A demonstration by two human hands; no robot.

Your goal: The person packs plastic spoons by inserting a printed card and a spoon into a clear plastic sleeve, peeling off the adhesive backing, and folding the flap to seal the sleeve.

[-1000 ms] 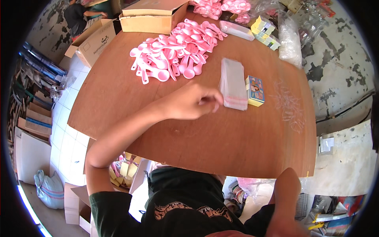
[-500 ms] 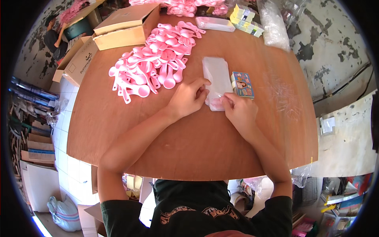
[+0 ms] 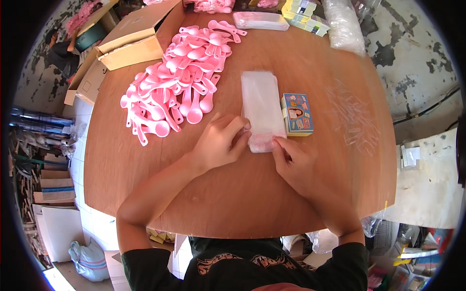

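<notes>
A stack of clear plastic bags [image 3: 263,104] lies flat in front of me, long side pointing away, with a pinkish lower end. My right hand [image 3: 293,162] is closed, thumb and forefinger pinching the stack's near right corner. My left hand [image 3: 221,140] has its fingers curled, with the tips against the stack's left edge; what they hold, if anything, is hidden. Touching the stack's right side is a small pile of blue printed cards [image 3: 297,114] with a yellowish edge. A heap of pink plastic measuring spoons [image 3: 179,80] spreads out beyond my left hand.
Thin clear plastic strips [image 3: 354,116] lie scattered at the right of the wooden table [image 3: 208,199]. Along the far side are a cardboard box [image 3: 141,36], another bag stack [image 3: 260,21], yellowish card bundles [image 3: 306,17] and a clear plastic roll [image 3: 343,26]. A person [image 3: 63,53] is at the far left.
The view has shifted, so the table's things appear lower. My right hand has drawn back from over the bags to their near right corner. My left hand stays by their left edge.
</notes>
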